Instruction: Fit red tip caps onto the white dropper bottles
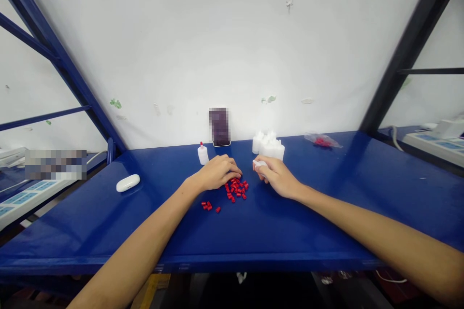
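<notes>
My left hand rests knuckles up on the blue table, its fingers curled down at the edge of a pile of several small red caps; what the fingertips pinch is hidden. My right hand is closed around a small white bottle just right of the pile. A few more red caps lie loose nearer to me. Behind the right hand stands a cluster of several white bottles. One white bottle with a red cap stands alone behind the left hand.
A white earbud case lies at the left of the table. A clear bag with red caps lies at the back right. A dark phone leans on the white wall. Blue and black frame posts flank the table.
</notes>
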### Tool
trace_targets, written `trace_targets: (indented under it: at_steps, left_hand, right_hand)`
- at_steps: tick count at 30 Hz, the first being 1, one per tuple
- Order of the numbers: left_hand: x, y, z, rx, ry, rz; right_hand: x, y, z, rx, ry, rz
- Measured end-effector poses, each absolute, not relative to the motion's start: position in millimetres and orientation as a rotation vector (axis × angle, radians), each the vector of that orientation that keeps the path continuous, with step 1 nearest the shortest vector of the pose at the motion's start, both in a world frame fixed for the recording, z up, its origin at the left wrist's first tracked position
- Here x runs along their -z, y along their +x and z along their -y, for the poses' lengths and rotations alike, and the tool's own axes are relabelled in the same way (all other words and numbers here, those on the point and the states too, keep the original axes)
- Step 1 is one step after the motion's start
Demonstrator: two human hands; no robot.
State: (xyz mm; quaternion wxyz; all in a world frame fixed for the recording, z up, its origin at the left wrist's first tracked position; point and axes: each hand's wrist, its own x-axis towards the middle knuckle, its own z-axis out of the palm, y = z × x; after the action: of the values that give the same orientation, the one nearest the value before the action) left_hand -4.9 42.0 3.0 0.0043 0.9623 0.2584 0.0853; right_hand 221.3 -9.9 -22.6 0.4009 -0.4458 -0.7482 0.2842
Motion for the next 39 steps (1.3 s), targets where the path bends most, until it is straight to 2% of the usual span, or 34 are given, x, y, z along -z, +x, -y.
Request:
trace_targets:
  at_steps: [9,15,18,25,39]
  left_hand:
    - [2,1,-44,-0.359,3.034,-0.87]
    - [-7,8,-28,-0.948,2.709,-0.858]
    - [-10,14,-18,-1.083,2.567,-0.764]
    - [-7,19,-11,-1.175,2.464,-0.719]
    - [3,26,0,-1.076,2.423,-0.671]
  right_hand:
    - [14,218,17,-0.375,-1.33,2.113]
    - [13,217,18,-0.368,-1.359,2.125]
    - [13,218,18,-0.368,-1.322,2.145]
    - [13,219,19,-0.399,-1.312,2.142]
    - [14,217,18,-0.426,-1.339,2.158]
